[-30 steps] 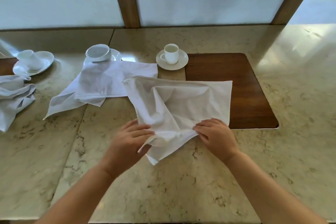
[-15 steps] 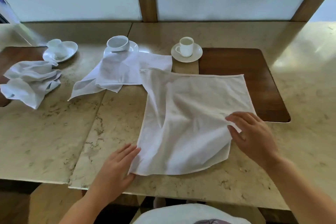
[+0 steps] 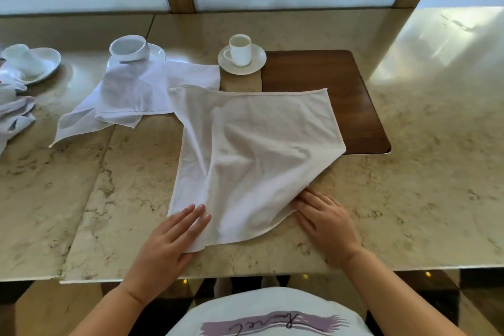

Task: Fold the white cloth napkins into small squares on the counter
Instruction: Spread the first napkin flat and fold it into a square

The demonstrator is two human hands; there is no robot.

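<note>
Head view. Left hand (image 3: 171, 237) flat, fingers straight, pressing the near-left corner of the spread white napkin (image 3: 253, 150). Right hand (image 3: 324, 219) at the near-right edge, fingers extended and partly slipped under a lifted flap; grasp or mere touch impossible to tell. Napkin lying open on the marble worktop (image 3: 409, 199), far-right portion overlapping the wooden board (image 3: 351, 95), surface creased, near-right corner turned in. Step in hand, by judgement: flattening and squaring before the first fold. Next move likely calling for both near corners to be taken and carried to the far edge. Second napkin (image 3: 141, 93) rumpled to the left, touching the first and partly under a tipped cup (image 3: 129, 48). Upright cup on saucer (image 3: 241, 54) behind. Further cloth (image 3: 13, 112) cut off at the left edge. Right fingertips hidden by the flap.
</note>
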